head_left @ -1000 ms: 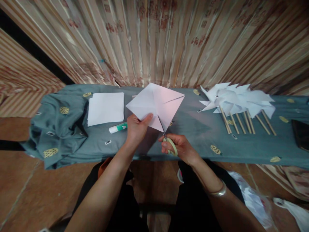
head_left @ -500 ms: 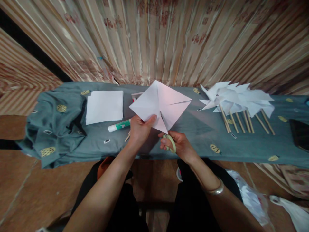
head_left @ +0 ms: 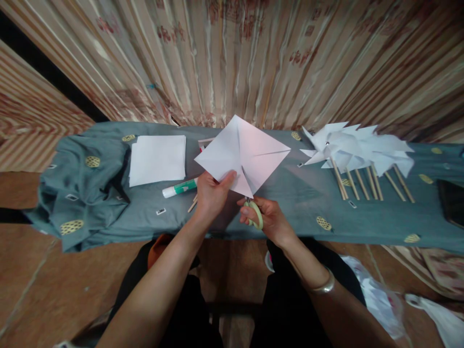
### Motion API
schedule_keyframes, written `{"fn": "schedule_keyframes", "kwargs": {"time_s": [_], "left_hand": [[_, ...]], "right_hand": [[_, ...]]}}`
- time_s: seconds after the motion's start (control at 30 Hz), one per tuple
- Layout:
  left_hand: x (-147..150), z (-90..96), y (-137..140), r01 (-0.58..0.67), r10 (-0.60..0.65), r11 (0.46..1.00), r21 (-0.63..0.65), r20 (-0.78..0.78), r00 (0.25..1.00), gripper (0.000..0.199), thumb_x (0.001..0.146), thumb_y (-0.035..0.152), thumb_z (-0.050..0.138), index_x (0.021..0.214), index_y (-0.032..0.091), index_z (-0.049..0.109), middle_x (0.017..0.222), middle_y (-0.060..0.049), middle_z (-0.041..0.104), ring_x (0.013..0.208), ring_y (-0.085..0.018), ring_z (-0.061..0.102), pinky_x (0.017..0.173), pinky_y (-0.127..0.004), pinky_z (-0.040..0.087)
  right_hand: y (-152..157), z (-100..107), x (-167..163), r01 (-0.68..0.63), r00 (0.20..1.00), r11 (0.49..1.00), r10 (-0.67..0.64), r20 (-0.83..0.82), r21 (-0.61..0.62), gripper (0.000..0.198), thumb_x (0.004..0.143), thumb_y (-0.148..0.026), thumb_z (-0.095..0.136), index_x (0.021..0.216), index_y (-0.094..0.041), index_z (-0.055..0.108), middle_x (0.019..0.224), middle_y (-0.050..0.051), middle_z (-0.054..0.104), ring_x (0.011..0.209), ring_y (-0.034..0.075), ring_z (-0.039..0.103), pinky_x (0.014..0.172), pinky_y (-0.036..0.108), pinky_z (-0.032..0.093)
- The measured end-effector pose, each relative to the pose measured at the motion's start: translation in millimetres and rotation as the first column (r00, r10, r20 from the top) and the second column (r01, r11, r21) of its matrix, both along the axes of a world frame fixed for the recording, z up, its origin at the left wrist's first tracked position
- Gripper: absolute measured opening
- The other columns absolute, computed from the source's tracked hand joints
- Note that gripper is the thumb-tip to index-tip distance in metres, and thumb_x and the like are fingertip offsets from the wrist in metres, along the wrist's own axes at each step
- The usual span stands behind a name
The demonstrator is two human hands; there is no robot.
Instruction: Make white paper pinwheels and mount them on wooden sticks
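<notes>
A white square sheet of paper [head_left: 263, 140] is held up in a diamond position over the cloth, with crease lines and a slit running in from its right corner. My left hand [head_left: 213, 193] pinches its lower left edge, thumb on top. Scissors [head_left: 258, 216] with pale green handles are in my right hand [head_left: 270, 217], fingers through the loops. Their blades are at the paper's bottom corner, where a second slit runs toward the middle; most of the blade length is hidden by the paper.
Left of the paper lie a stack of white sheets [head_left: 157, 159] and a green-and-white glue stick [head_left: 180, 187], with thin sticks [head_left: 193, 203] partly under my hand. Several white paper pinwheels [head_left: 357, 145] on sticks lie at right. A dark object [head_left: 449, 200] sits at the right edge.
The paper has risen slightly, and the scissors sit a little lower relative to its bottom corner. Both hands keep their hold.
</notes>
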State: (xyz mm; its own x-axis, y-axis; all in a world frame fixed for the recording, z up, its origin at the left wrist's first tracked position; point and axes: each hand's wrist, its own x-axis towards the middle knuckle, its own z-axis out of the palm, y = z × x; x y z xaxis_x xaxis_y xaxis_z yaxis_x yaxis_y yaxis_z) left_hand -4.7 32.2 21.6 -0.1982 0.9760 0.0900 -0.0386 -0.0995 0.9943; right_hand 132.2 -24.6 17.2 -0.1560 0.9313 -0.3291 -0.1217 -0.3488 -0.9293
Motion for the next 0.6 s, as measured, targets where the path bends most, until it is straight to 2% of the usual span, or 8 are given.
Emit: {"fn": "schedule_keyframes", "kwargs": {"time_s": [0.3,0.6], "left_hand": [[1.5,1.9,0.3,-0.008,0.008,1.0,-0.017,0.02,1.0,0.019,0.068,0.028,0.073,0.077,0.012,0.068,0.074,-0.004,0.072,0.064,-0.015,0.06,0.061,-0.025,0.047],[0.6,1.6,0.9,-0.009,0.009,1.0,0.022,-0.002,1.0,0.015,0.069,0.026,0.072,0.073,0.012,0.068,0.071,-0.003,0.071,0.063,-0.014,0.059,0.062,-0.024,0.046]], "right_hand": [[-0.7,-0.4,-1.2,0.003,1.0,1.0,-0.003,-0.012,0.01,0.045,0.057,-0.053,0.081,0.079,-0.016,0.067,0.053,-0.002,0.064,0.046,0.008,0.052,0.047,0.022,0.04],[-0.5,-1.4,-2.0,0.02,0.999,1.0,-0.019,-0.025,0.014,0.039,0.057,-0.047,0.083,0.076,-0.016,0.067,0.051,-0.003,0.063,0.045,0.008,0.052,0.047,0.021,0.039]]}}
